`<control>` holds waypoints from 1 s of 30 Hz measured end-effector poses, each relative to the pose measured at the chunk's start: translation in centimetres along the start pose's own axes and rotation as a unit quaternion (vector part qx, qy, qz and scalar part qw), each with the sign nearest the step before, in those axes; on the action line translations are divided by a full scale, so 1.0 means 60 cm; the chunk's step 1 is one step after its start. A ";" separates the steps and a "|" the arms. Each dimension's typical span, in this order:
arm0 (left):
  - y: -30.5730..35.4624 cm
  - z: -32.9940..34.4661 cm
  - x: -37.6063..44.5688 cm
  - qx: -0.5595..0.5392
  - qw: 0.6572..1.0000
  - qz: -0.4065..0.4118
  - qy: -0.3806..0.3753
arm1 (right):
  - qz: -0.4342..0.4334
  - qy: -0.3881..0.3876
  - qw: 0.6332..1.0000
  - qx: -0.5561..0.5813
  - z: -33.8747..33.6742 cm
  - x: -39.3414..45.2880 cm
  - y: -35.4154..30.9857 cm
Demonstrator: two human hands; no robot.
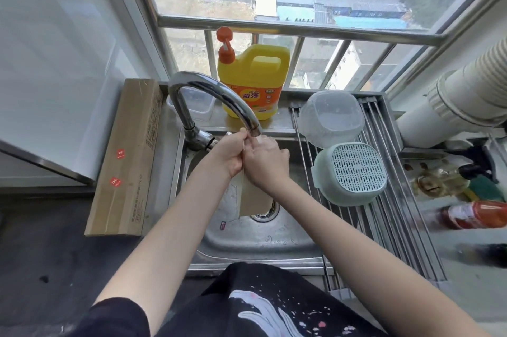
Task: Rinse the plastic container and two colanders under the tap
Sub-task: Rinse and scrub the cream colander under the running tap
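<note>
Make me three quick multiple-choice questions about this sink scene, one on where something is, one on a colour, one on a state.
1. Where does the green colander lie?
A. in the sink basin
B. on the drying rack
C. on the windowsill

2. What colour is the detergent jug?
A. yellow
B. blue
C. white

3. How does the green colander lie?
A. upright
B. on its side
C. upside down

Answers: 1 B, it rests on the rack's bars right of the basin. 2 A, yellow body, orange pump. 3 C, its perforated base faces up.
</note>
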State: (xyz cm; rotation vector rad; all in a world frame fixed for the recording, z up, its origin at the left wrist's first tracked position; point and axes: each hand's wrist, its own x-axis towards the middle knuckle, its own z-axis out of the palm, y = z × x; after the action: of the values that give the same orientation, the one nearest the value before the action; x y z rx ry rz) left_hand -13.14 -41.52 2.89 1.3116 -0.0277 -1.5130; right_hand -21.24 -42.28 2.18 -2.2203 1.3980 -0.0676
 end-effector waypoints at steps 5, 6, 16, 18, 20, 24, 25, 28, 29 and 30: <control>-0.004 -0.026 -0.004 -0.046 0.998 -0.029 -0.032 | 0.009 -0.071 0.997 -0.019 -0.023 0.043 -0.024; -0.009 -0.026 -0.005 -0.039 0.997 -0.037 -0.053 | 0.001 -0.054 0.998 -0.028 -0.027 0.051 -0.016; 0.000 -0.007 0.037 0.007 0.999 0.031 -0.007 | -0.052 0.065 0.996 -0.014 0.020 -0.003 0.000; -0.002 -0.014 0.048 0.002 1.000 0.022 -0.009 | -0.037 0.113 0.993 -0.004 0.019 -0.020 -0.002; -0.023 -0.016 0.045 0.010 1.000 0.004 -0.020 | 0.010 0.085 0.996 -0.029 0.014 0.010 0.018; -0.059 0.009 0.011 -0.020 0.997 -0.042 -0.064 | 0.091 0.013 0.996 0.004 -0.013 0.054 0.025; -0.053 0.007 0.010 -0.035 0.997 -0.040 -0.051 | 0.079 0.012 0.997 -0.015 -0.006 0.043 0.018; -0.019 -0.018 0.026 -0.084 0.995 -0.016 -0.047 | -0.032 0.009 0.997 -0.072 0.013 -0.026 -0.003; -0.012 -0.023 0.026 -0.087 0.995 -0.006 -0.041 | -0.060 0.013 0.995 -0.074 0.016 -0.046 -0.003; -0.012 -0.027 0.029 -0.077 0.996 0.002 -0.033 | -0.067 0.016 0.994 -0.082 0.014 -0.050 0.000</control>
State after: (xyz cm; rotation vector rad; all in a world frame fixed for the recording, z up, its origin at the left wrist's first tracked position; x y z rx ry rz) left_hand -12.12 -41.49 0.57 1.1374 0.0423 -1.5235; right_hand -22.37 -39.36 2.12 -2.4580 1.3104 -0.0352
